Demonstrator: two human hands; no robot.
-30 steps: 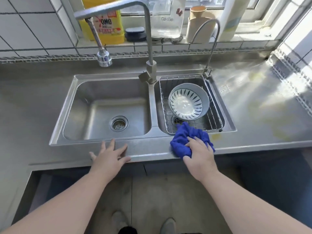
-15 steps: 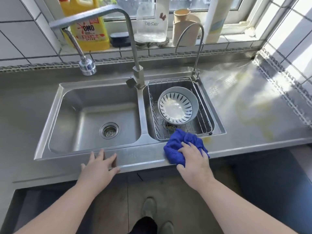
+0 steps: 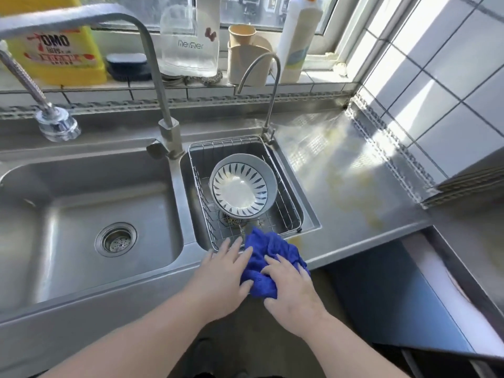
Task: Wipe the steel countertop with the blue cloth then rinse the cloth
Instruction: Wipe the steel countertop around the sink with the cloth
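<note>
Resting on the front lip of the steel desk (image 3: 354, 203), the blue cloth (image 3: 272, 257) lies bunched just in front of the small right basin, with both hands on it. The right hand (image 3: 291, 290) lies over the near right part of the cloth, its fingers (image 3: 275, 264) bent and pressed into the folds so that cloth bulges out past the fingertips; whether the thumb is tucked under cannot be told. The left hand (image 3: 226, 276) sits just to the left of the right one, palm down, its fingers nearly straight and spread, their tips reaching the left edge of the cloth and the rim of the wire basket (image 3: 289, 211). Beyond the hands, that basket sits in the small basin and carries a tilted striped bowl (image 3: 240, 186). Left of the left hand lies the large basin with its drain (image 3: 116, 240). Yellowish smears (image 3: 351, 197) mark the desk to the right of and beyond the right hand. Farther back the faucet (image 3: 163, 105) rises between the basins.
</note>
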